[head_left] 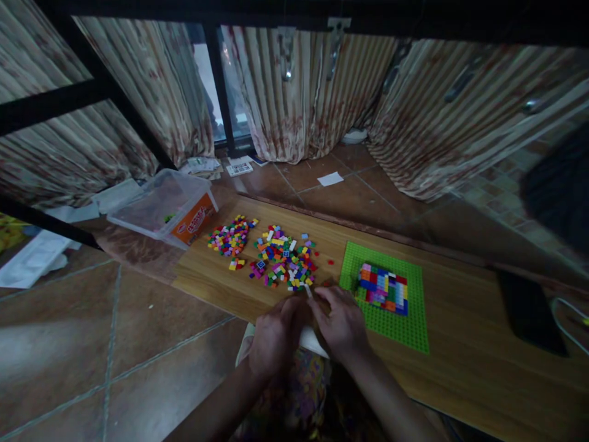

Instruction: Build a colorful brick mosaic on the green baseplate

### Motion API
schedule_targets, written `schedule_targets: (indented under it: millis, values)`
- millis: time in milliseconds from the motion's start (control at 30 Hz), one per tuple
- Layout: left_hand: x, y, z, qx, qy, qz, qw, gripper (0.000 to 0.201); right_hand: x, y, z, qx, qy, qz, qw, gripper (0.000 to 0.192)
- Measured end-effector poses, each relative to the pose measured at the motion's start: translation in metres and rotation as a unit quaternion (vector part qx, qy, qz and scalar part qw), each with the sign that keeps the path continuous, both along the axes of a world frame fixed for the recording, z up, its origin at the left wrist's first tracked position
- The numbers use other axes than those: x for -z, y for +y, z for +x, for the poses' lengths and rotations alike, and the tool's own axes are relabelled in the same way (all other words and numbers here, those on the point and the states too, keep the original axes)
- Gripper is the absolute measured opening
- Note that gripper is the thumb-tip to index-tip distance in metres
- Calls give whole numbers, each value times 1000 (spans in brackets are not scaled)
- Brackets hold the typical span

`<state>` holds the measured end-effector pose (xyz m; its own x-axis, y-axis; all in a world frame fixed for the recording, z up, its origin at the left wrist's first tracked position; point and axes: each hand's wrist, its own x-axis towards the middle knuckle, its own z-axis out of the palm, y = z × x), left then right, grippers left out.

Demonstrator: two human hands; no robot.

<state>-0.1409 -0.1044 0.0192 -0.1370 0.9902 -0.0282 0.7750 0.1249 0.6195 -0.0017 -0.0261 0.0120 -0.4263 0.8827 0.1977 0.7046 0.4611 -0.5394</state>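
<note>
Both hands (313, 328) together by brick pile (283, 264), grip apparently pinching a small pale piece (308, 290)

- A room in a home, probably a living room or bedroom; the light is dim.
- Striped curtains (294, 92) hang to a brown tiled floor (115, 344).
- A low wooden counter (460, 368) carries toy bricks (280, 258) and a green baseplate (391, 325).
- A clear plastic storage box (161, 205) sits nearby.
</note>
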Motion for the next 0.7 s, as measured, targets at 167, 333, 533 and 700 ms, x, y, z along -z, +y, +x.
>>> schedule_targets:
  millis: [167, 333, 533, 700]
  values:
    - [3, 1, -9, -22, -30, 8, 999, 16, 10, -8, -15, 40, -78, 19, 996, 11]
    - [8, 3, -10, -34, -37, 10, 999, 22, 10, -13, -10, 44, -41, 41, 997, 17]
    - [6, 8, -6, -11, -71, 38, 997, 28, 2, -21, 15, 28, -15, 19, 999, 19]
    - [1, 21, 15, 38, -106, 51, 992, 26, -3, -22, 39, 30, -2, 12, 999, 19]
